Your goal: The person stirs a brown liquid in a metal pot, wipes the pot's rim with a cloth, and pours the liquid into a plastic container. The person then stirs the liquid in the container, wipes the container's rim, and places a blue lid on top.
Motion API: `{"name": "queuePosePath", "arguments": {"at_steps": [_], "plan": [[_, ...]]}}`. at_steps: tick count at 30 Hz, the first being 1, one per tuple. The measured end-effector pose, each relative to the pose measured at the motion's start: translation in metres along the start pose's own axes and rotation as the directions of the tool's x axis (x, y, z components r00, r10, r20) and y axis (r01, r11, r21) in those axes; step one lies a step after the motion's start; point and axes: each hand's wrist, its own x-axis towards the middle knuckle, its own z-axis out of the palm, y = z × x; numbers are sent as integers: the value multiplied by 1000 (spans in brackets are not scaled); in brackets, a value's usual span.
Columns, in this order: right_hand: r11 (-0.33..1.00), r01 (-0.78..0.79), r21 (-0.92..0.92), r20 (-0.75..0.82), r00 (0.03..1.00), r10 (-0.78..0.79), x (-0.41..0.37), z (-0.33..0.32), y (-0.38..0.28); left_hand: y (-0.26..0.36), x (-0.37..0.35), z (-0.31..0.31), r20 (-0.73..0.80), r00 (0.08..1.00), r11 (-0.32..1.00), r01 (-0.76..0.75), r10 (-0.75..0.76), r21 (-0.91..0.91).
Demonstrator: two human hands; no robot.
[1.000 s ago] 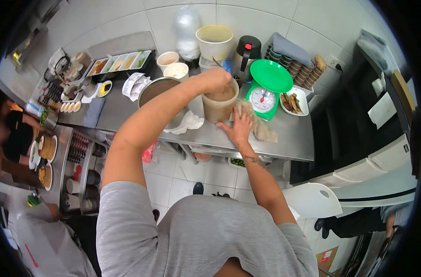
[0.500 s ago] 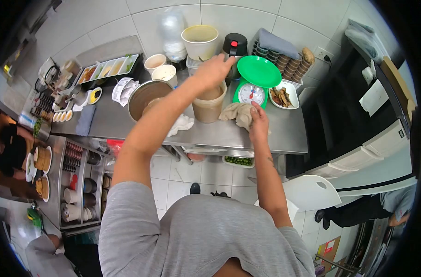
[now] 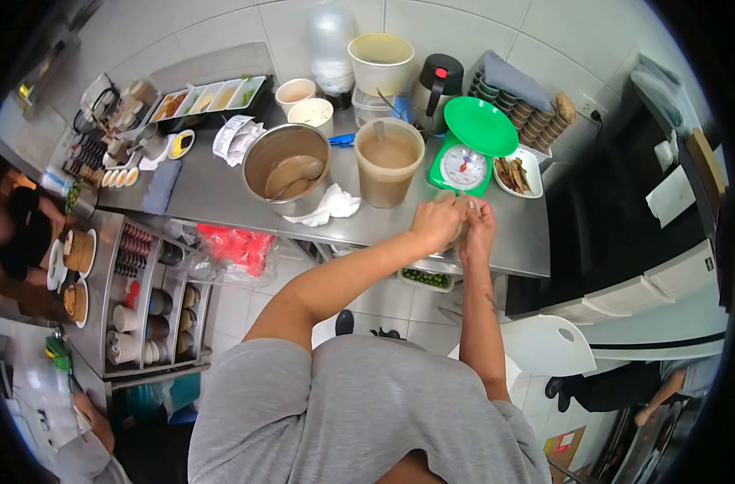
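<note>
centrally, one crumpled beige cloth point(image 3: 457, 235) lay at the front edge of the smooth steel table point(image 3: 214, 194), mostly hidden. the left hand point(image 3: 436, 226) and right hand point(image 3: 479, 219) were both closed around it, touching each other. just behind stood one round translucent tub point(image 3: 388, 165) of brown liquid, one steel bowl point(image 3: 287, 165), one green scale point(image 3: 468, 149) and two paper cups point(image 3: 295, 91). white tiles covered the wall and floor.
</note>
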Motion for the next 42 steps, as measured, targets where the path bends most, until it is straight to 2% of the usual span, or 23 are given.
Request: {"name": "queuePosePath", "arguments": {"at_steps": [2,3,4,5,7,8,9,10,11,12,14,15,16,17,20,23,24,27,28,31,34,37,42], "plan": [[986,22,-167,-14,1000,-24,4,1,-1,-2,-19,-11,32,998,998,55,-54,-25],[862,206,-464,27,975,-219,8,-2,-3,-6,-39,-19,98,993,991,69,-58,-115],[620,363,-695,127,911,-392,16,-6,-6,-18,-58,-34,160,986,976,84,-52,-200],[296,463,-836,268,814,-516,22,-2,-8,-41,-72,-49,378,926,976,65,18,-206],[535,460,-708,228,867,-444,20,23,-29,-98,-114,-86,691,719,962,126,79,-241],[641,439,-630,213,891,-400,17,37,-41,-107,-122,-128,813,576,946,306,-90,-112],[735,400,-547,207,916,-344,15,49,-48,-144,-153,-139,744,558,685,704,-368,-190],[817,351,-459,206,936,-286,13,62,-53,-154,-164,-170,606,535,607,788,-589,-106],[884,291,-365,213,951,-225,8,77,-59,-205,-189,-173,384,669,712,701,-637,-40],[890,292,-350,280,939,-198,-2,97,-69,-228,-193,-188,221,627,615,778,-747,-129],[958,53,-284,481,872,94,-26,133,-75,-270,-183,-200,-48,509,503,824,-859,-262],[953,-13,-304,571,798,193,-36,150,-66,-295,-176,-199,-160,472,499,818,-867,-287],[941,-73,-329,649,706,282,-44,166,-55,-309,-162,-198,-163,465,487,760,-870,-430],[924,-62,-376,615,729,300,-51,180,-41,-320,-148,-194,-163,461,466,684,-872,-561],[896,-142,-421,471,810,350,-53,199,-8,-366,-121,-176,-194,601,607,626,-775,-489],[901,-294,-320,406,816,411,-47,200,11,-387,-108,-177,-153,765,780,618,-626,-103],[897,-348,-271,401,806,434,-48,196,18,-390,-104,-175,-198,724,741,671,-660,-16],[891,-144,-431,477,801,360,-51,183,41,-386,-92,-164,-363,593,560,803,-719,204],[874,-69,-481,484,810,330,-52,179,46,-383,-92,-164,-349,536,510,843,-769,173],[804,102,-586,507,820,265,-67,188,47,-407,-105,-164,-140,673,659,740,-727,133],[769,175,-614,508,834,216,-70,194,50,-369,-89,-189,-231,595,539,800,-770,265],[773,203,-601,512,840,178,-71,193,54,-321,-84,-206,-453,598,523,800,-661,294],[795,176,-580,498,849,176,-73,176,42,-300,-101,-247,-548,645,709,694,-533,127]]}}
